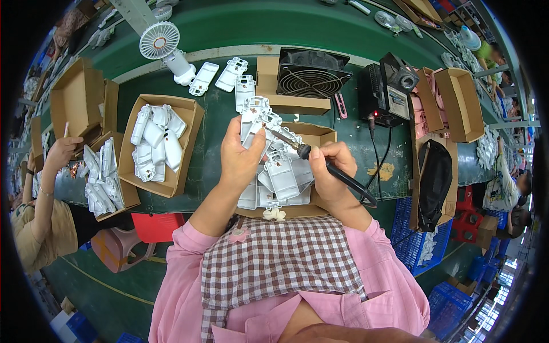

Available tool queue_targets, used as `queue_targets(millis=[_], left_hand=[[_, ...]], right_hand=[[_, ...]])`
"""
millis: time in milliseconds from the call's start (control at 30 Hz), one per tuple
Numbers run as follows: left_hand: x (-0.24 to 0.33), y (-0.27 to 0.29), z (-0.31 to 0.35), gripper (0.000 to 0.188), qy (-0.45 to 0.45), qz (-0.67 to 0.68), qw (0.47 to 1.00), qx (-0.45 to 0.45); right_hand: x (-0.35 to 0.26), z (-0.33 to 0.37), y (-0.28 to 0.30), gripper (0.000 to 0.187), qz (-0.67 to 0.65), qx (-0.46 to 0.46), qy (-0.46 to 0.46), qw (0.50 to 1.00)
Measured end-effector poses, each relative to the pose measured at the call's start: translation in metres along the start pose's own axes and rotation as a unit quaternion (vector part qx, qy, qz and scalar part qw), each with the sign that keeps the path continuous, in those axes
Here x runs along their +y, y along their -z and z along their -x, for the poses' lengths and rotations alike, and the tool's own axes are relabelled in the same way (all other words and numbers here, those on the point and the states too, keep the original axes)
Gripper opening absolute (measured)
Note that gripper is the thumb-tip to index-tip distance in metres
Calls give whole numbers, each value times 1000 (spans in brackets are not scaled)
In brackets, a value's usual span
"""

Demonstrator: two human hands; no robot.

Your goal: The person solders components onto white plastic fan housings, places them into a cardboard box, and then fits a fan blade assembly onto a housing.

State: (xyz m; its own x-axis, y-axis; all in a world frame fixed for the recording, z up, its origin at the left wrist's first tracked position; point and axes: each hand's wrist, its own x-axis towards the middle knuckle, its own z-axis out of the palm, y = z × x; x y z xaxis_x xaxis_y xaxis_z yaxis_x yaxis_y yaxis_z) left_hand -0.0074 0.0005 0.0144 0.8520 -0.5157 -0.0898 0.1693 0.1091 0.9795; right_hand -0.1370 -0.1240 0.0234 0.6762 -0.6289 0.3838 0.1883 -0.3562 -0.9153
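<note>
In front of my chest, my left hand (245, 150) is closed, thumb and fingers gripping a white plastic housing (251, 111) with small metal contacts. My right hand (334, 170) is wrapped round the black handle of a soldering iron (303, 151). Its metal tip points left at the held housing, close to my left thumb; whether it touches cannot be made out. Below both hands, more white housings (281, 178) lie heaped in a cardboard box (318, 134). Several loose housings (230, 74) rest on the green bench beyond my left hand.
A cardboard box (191, 137) of white housings stands left. Ahead are a black fan (313, 73) and a white handheld fan (160, 41). A black soldering station (374, 91) with cables sits right, near boxes of pink parts (419, 117). A co-worker's hand (60, 151) is far left.
</note>
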Motion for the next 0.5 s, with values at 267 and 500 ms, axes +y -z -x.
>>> queue_targets(millis=[267, 500], left_hand=[[0, 0, 0, 25, 1, 6, 1000, 2], [-1, 0, -1, 25, 5, -2, 1000, 4]], right_hand=[[1, -1, -1, 15, -1, -2, 0, 1000], [3, 2, 0, 15, -6, 12, -7, 1000]])
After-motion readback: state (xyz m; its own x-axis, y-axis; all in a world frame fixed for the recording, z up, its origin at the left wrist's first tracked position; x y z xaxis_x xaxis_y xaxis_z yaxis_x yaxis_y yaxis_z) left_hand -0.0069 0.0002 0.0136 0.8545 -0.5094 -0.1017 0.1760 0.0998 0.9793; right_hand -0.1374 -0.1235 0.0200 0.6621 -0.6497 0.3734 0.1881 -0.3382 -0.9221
